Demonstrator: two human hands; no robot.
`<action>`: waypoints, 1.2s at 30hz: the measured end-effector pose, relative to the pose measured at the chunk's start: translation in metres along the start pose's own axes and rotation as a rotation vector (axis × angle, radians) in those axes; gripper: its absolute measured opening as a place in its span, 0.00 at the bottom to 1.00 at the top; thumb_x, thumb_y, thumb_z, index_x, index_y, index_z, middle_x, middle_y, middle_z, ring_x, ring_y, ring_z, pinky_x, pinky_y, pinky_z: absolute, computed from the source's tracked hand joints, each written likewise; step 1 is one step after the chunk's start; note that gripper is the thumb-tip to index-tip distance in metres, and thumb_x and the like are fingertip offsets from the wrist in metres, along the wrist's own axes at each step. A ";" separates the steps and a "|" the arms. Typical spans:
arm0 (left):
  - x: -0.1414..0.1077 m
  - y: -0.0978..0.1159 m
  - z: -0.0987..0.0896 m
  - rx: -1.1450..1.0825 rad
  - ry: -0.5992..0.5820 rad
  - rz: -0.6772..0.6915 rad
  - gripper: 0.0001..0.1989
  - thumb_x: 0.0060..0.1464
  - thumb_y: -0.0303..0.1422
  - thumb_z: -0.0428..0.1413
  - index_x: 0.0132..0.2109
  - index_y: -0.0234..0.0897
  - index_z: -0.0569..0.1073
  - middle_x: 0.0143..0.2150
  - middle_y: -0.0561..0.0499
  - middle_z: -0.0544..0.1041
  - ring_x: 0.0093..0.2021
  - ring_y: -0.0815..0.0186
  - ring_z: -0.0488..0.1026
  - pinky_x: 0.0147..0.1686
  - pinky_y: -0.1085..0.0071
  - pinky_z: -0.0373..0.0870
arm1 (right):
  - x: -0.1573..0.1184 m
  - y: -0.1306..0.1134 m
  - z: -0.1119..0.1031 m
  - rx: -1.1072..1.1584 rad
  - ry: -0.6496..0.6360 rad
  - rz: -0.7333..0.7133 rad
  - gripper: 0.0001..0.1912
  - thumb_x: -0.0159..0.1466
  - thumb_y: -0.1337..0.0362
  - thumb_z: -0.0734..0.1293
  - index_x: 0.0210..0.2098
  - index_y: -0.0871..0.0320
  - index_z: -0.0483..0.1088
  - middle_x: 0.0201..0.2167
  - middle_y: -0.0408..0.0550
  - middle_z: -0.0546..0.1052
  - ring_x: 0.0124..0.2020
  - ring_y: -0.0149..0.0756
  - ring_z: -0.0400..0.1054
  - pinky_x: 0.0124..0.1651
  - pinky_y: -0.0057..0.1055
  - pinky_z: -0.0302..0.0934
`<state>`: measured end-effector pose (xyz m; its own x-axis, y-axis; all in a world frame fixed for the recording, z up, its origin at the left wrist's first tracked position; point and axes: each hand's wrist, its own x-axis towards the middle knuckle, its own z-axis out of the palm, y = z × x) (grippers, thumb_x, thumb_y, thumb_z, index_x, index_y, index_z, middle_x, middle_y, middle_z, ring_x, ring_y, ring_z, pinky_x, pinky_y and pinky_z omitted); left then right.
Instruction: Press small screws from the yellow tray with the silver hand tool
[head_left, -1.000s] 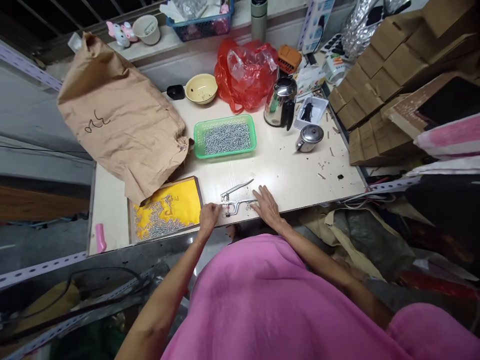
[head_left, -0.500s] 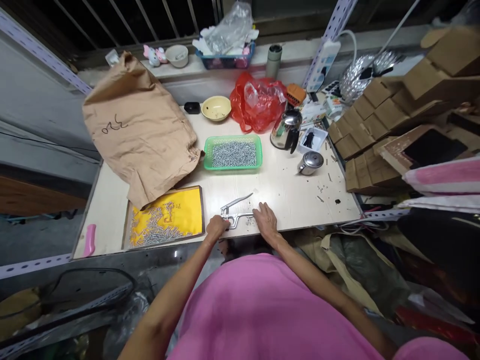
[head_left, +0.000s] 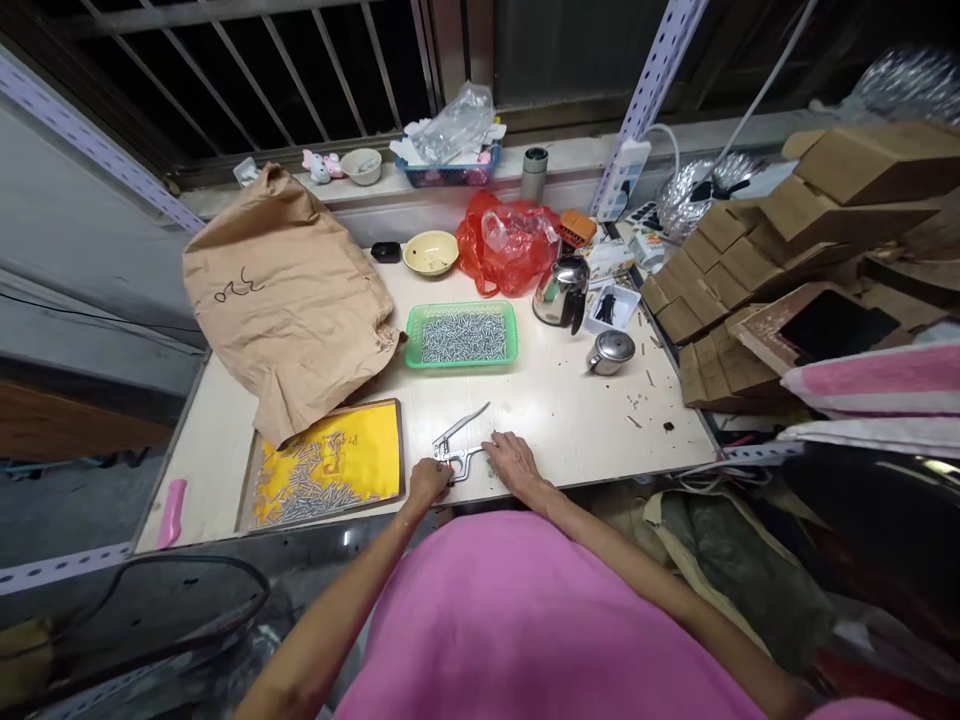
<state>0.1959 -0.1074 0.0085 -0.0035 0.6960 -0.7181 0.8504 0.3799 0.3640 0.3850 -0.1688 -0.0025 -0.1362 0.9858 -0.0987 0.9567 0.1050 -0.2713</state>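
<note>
A silver metal hand tool (head_left: 466, 462) with two spread handles lies at the table's front edge. My left hand (head_left: 430, 482) is closed around its left end, the fingers pressed together. At the tip of the tool's lower handle is my right hand (head_left: 514, 462), palm down, fingers bent and touching the handle's end. Left of my left hand is a tray with a yellow sheet (head_left: 375, 450) and many small metal pins (head_left: 300, 490) on it. Beyond the tool stands a green basket (head_left: 514, 362) full of similar pins (head_left: 465, 338).
A brown paper sack (head_left: 292, 290) stands at the left. Behind are a cream bowl (head_left: 431, 255), a red bag (head_left: 502, 245), a kettle (head_left: 559, 290) and a metal cup (head_left: 611, 352). Cardboard boxes (head_left: 750, 260) are stacked at the right. A pink handle (head_left: 172, 513) lies front left.
The camera view has tilted up, so the table sits lower in the picture. My right hand has come slightly closer to my left hand. The tool still lies between them.
</note>
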 end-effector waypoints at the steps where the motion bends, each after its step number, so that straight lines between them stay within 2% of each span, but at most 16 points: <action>1: -0.002 0.002 0.005 -0.086 -0.019 -0.038 0.12 0.51 0.34 0.56 0.23 0.34 0.69 0.17 0.50 0.72 0.19 0.68 0.71 0.24 0.75 0.65 | 0.002 0.001 0.001 -0.005 -0.019 -0.018 0.15 0.65 0.72 0.60 0.49 0.54 0.69 0.47 0.52 0.72 0.46 0.41 0.61 0.43 0.34 0.56; 4: -0.007 0.008 0.015 -0.233 -0.027 -0.123 0.10 0.50 0.35 0.57 0.25 0.33 0.70 0.19 0.49 0.73 0.20 0.67 0.72 0.25 0.74 0.66 | 0.006 0.007 0.006 -0.034 -0.040 -0.009 0.12 0.66 0.72 0.58 0.45 0.55 0.69 0.42 0.51 0.72 0.44 0.42 0.60 0.41 0.35 0.54; 7: -0.006 0.012 0.013 -0.124 0.063 -0.064 0.11 0.46 0.32 0.60 0.21 0.34 0.69 0.16 0.50 0.70 0.23 0.67 0.72 0.26 0.75 0.65 | 0.007 0.012 0.010 -0.051 -0.043 -0.014 0.12 0.67 0.72 0.57 0.43 0.56 0.70 0.41 0.51 0.72 0.43 0.42 0.59 0.41 0.35 0.52; 9: -0.002 0.010 0.004 -0.210 0.030 -0.152 0.11 0.43 0.29 0.61 0.19 0.34 0.68 0.14 0.52 0.68 0.22 0.67 0.71 0.25 0.75 0.66 | 0.006 0.013 0.011 -0.053 -0.046 -0.017 0.12 0.67 0.73 0.57 0.43 0.57 0.69 0.40 0.51 0.72 0.42 0.41 0.59 0.41 0.35 0.51; 12: -0.002 0.000 -0.017 -0.518 -0.080 -0.350 0.10 0.44 0.27 0.61 0.20 0.33 0.68 0.15 0.51 0.68 0.19 0.69 0.69 0.24 0.75 0.69 | 0.003 0.012 0.012 -0.050 -0.036 -0.004 0.12 0.67 0.74 0.57 0.42 0.57 0.69 0.39 0.50 0.72 0.40 0.40 0.58 0.40 0.34 0.49; 14: -0.009 -0.001 -0.031 -0.651 -0.057 -0.344 0.10 0.45 0.28 0.62 0.22 0.32 0.69 0.16 0.50 0.70 0.18 0.70 0.69 0.24 0.74 0.71 | 0.002 0.010 0.014 -0.054 -0.018 0.006 0.12 0.67 0.74 0.57 0.41 0.57 0.70 0.39 0.50 0.72 0.40 0.40 0.58 0.40 0.34 0.49; 17: -0.024 0.023 -0.050 -0.805 0.036 -0.128 0.10 0.44 0.32 0.64 0.27 0.29 0.73 0.19 0.50 0.72 0.19 0.71 0.70 0.23 0.74 0.72 | 0.001 0.007 0.017 -0.072 0.000 0.013 0.12 0.67 0.74 0.57 0.40 0.56 0.70 0.39 0.49 0.72 0.39 0.40 0.58 0.40 0.34 0.48; 19: -0.034 0.056 -0.066 -0.896 0.114 0.094 0.11 0.46 0.34 0.63 0.33 0.28 0.75 0.23 0.51 0.73 0.21 0.72 0.71 0.25 0.74 0.74 | 0.002 0.005 0.019 -0.089 0.005 0.022 0.11 0.67 0.73 0.58 0.40 0.56 0.70 0.39 0.49 0.72 0.40 0.40 0.58 0.40 0.34 0.48; 22: -0.041 0.103 -0.099 -0.944 0.213 0.383 0.17 0.49 0.35 0.61 0.44 0.28 0.75 0.30 0.50 0.74 0.23 0.74 0.72 0.27 0.74 0.75 | 0.003 0.003 0.020 -0.107 0.008 0.042 0.11 0.67 0.72 0.58 0.41 0.55 0.69 0.39 0.49 0.72 0.40 0.40 0.58 0.40 0.34 0.48; 24: -0.037 0.111 -0.124 -0.919 0.265 0.470 0.19 0.50 0.35 0.60 0.48 0.30 0.74 0.32 0.50 0.75 0.25 0.75 0.72 0.27 0.75 0.75 | 0.002 0.002 0.019 -0.114 0.010 0.052 0.11 0.67 0.73 0.58 0.41 0.56 0.69 0.39 0.49 0.72 0.40 0.40 0.58 0.39 0.34 0.48; 26: -0.027 0.093 -0.143 -0.842 0.357 0.471 0.18 0.51 0.37 0.58 0.47 0.30 0.75 0.32 0.51 0.75 0.26 0.75 0.73 0.26 0.78 0.74 | 0.000 0.001 0.020 -0.121 0.018 0.061 0.11 0.66 0.73 0.58 0.40 0.56 0.70 0.39 0.50 0.72 0.40 0.40 0.58 0.39 0.34 0.48; 29: -0.007 0.027 -0.156 -0.639 0.522 0.330 0.14 0.52 0.38 0.55 0.38 0.30 0.76 0.29 0.51 0.75 0.23 0.73 0.73 0.21 0.79 0.70 | -0.004 0.000 0.023 -0.120 0.043 0.072 0.11 0.66 0.73 0.58 0.41 0.56 0.70 0.38 0.50 0.72 0.40 0.40 0.57 0.39 0.34 0.47; 31: 0.002 -0.024 -0.156 -0.487 0.573 0.165 0.12 0.50 0.37 0.54 0.33 0.30 0.76 0.25 0.52 0.74 0.21 0.71 0.72 0.20 0.78 0.68 | -0.006 0.000 0.025 -0.118 0.057 0.079 0.11 0.66 0.72 0.58 0.42 0.56 0.70 0.38 0.50 0.72 0.39 0.40 0.57 0.38 0.34 0.47; 33: 0.008 -0.069 -0.150 -0.354 0.573 0.025 0.12 0.50 0.35 0.53 0.32 0.30 0.76 0.22 0.51 0.73 0.21 0.68 0.72 0.21 0.76 0.67 | -0.008 -0.001 0.027 -0.120 0.062 0.086 0.11 0.67 0.71 0.58 0.42 0.55 0.70 0.38 0.49 0.72 0.39 0.40 0.57 0.38 0.34 0.46; 36: 0.012 -0.111 -0.137 -0.203 0.614 -0.099 0.12 0.49 0.33 0.51 0.32 0.31 0.78 0.22 0.49 0.75 0.26 0.63 0.74 0.27 0.73 0.68 | -0.010 -0.002 0.028 -0.119 0.065 0.095 0.11 0.67 0.70 0.58 0.42 0.55 0.70 0.38 0.49 0.72 0.39 0.40 0.57 0.38 0.34 0.46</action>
<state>0.0298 -0.0573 0.0409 -0.4275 0.8506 -0.3062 0.7145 0.5254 0.4620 0.3777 -0.1827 -0.0278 -0.0303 0.9980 -0.0557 0.9887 0.0217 -0.1484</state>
